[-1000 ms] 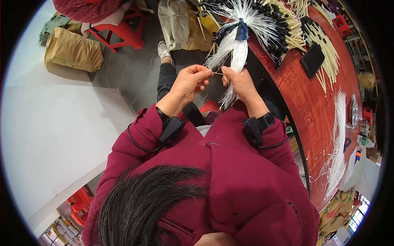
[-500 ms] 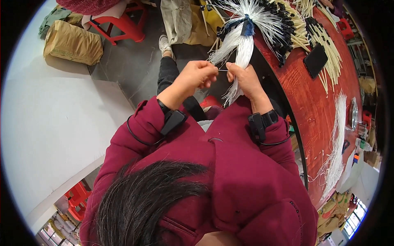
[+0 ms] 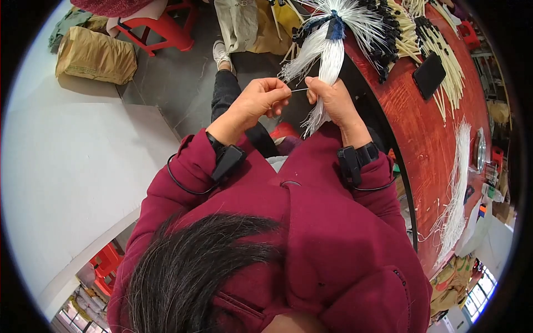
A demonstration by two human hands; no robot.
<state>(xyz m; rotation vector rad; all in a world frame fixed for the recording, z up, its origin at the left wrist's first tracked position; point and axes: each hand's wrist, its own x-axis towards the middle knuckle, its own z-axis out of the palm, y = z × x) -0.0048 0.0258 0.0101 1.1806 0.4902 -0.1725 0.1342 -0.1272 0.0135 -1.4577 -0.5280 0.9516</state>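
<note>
A thick bundle of white strings (image 3: 331, 60) hangs over the table's edge, bound higher up with a dark blue cloth tie (image 3: 335, 26). My right hand (image 3: 336, 103) is closed round its lower part, and the loose ends fan out below the fingers. To its left, my left hand (image 3: 256, 103) pinches a single white string (image 3: 298, 90), which runs taut across the gap to my right thumb and forefinger. A second white tuft (image 3: 302, 64) hangs beside the bundle, just beyond my left fingertips.
On the red table (image 3: 408, 127) lie cream sticks (image 3: 447, 66) with black ends, a black phone (image 3: 429, 76) and another spread of white strings (image 3: 456, 194). A brown paper sack (image 3: 95, 55) and a red stool (image 3: 166, 34) stand far left, beyond a white panel (image 3: 83, 183).
My left hand has drawn slightly left, and more of the string shows between my hands. The right hand keeps its grip on the bundle.
</note>
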